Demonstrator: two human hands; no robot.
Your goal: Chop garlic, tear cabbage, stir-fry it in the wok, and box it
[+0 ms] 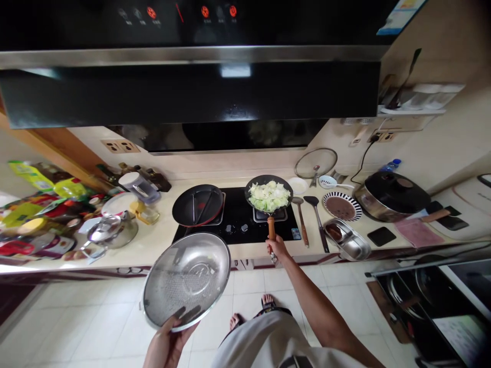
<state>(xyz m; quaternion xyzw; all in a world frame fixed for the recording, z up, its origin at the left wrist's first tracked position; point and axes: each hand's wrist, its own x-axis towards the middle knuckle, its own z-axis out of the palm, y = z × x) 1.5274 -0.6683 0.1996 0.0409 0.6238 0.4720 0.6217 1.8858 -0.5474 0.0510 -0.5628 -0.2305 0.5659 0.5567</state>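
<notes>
My left hand (169,341) grips the near rim of a perforated metal colander (187,278), which is tilted and has nothing in it. The colander hangs in front of the counter's edge, above the floor. My right hand (278,248) is closed round the wooden handle (271,228) of a dark frying pan (251,185). Chopped pale green cabbage (269,196) is heaped in that pan, over the right burner of the black gas stove (236,204). On the left burner stands a wider black pan (184,204) with a pair of chopsticks or thin sticks across it.
Right of the stove lie a ladle (302,222), a black spatula (317,220), a striped bowl of brown liquid (341,207) and a divided metal tray (351,243). A glass lid (316,162) leans on the wall. A kettle (111,232) stands left. The range hood (192,92) hangs overhead.
</notes>
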